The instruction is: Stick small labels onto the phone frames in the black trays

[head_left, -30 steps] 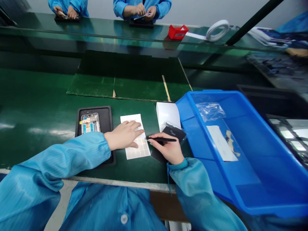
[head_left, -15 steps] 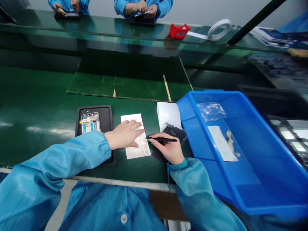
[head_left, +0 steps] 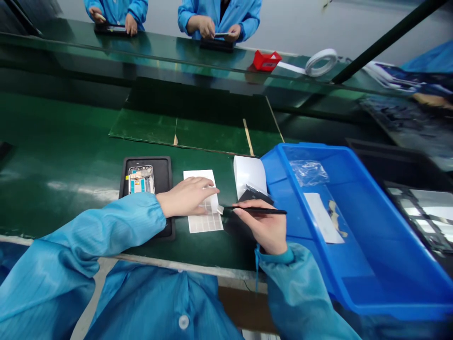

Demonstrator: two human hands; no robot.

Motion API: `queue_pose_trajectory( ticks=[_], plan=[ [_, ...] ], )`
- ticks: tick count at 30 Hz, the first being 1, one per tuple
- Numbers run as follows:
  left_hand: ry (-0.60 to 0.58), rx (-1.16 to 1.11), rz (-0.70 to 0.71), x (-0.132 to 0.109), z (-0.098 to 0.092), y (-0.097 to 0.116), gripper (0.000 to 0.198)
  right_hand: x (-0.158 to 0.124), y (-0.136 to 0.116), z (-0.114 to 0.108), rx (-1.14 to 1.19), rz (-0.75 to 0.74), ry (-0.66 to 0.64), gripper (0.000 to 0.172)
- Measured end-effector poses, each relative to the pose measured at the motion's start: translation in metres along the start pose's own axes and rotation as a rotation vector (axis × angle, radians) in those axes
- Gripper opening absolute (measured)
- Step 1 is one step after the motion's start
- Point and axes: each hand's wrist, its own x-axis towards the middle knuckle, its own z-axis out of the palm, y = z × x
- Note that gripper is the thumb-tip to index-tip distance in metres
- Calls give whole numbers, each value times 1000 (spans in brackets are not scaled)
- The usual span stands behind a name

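My left hand (head_left: 189, 196) lies with fingers stretched out over a white sheet of small square stickers (head_left: 205, 225), holding it against the green table. In my right hand (head_left: 267, 229), the fingers pinch slim black tweezers (head_left: 264, 210). A small pale sticker (head_left: 220, 209) is at the tweezers' tip, just over the sheet's right edge. To the left, partly under my left sleeve, a black tray (head_left: 163, 171) carries an opened phone (head_left: 141, 179) with its inner parts showing. The phone's lower part is hidden by the sleeve.
A large blue bin (head_left: 357, 264) stands on the right, with clear plastic and a white strip inside. Beside it are a curled white sheet (head_left: 249, 172) and a dark packet (head_left: 256, 194). Across the table, two people handle devices near a red box (head_left: 266, 60) and a white roll (head_left: 321, 62).
My right hand has drawn the tweezers back to the right, and a small sticker now shows at their tip. My left hand stays on the sheet. The view has shifted slightly.
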Motion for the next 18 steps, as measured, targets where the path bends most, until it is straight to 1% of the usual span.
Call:
queue_pose_trajectory(
  ticks=[3, 5, 7, 11, 14, 18],
  plan=[
    [53, -289, -33, -12, -19, 7, 26, -5, -16, 7, -17, -21, -49, 14],
    [56, -424, -69, -19, -27, 11, 13, -8, -25, 14, -27, -41, -66, 13],
    [55, -485, -97, -24, -28, 13, 9, -11, -31, 21, -28, -54, -74, 12],
    [57, -508, -102, -32, -21, 12, 10, -13, -34, 33, -23, -42, -95, 13],
    [105, -498, -127, -37, -16, 10, 9, -13, -31, 39, -15, -26, -68, 15],
    [188, -528, -184, -41, -15, 10, 7, -15, -29, 43, 21, -17, -60, 14]
  ],
)
